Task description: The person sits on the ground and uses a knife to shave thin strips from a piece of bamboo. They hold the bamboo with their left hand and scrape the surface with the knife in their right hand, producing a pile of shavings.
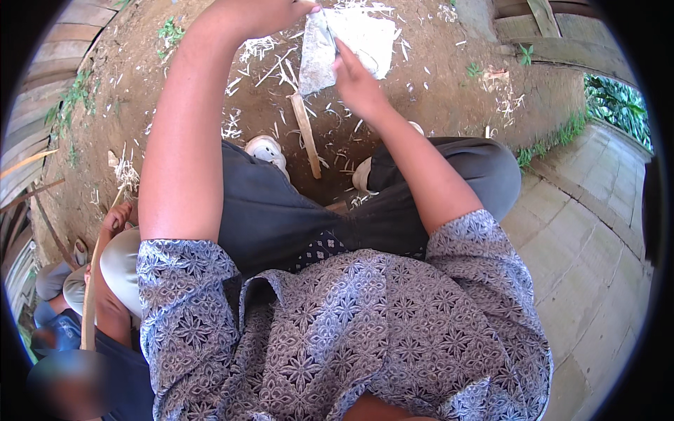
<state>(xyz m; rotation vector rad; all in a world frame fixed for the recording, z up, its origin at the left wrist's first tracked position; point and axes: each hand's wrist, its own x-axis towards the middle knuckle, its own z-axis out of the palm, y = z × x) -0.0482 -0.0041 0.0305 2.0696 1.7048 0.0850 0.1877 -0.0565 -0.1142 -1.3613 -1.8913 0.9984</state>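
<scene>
My left hand (270, 15) reaches to the top edge of the view, partly cut off. Its thumb and fingertips are pinched together, and what they hold is too small to make out. Beside it, my right hand (357, 83) is closed, with a thin grey knife (330, 34) pointing from it toward the left fingertips; its handle is hidden in the fist. Under both hands a whitish, dirt-stained sheet (375, 45) lies on the ground. A flat wooden stick (305, 137) lies between my feet, its far end near the sheet's lower corner.
Pale shavings (260, 48) litter the brown dirt (203, 77). My white shoe (267, 152) is left of the stick. At left, another person's hand (118, 216) holds a long wooden strip (90, 305). Wooden boards (67, 42) border the left; paving (583, 231) lies right.
</scene>
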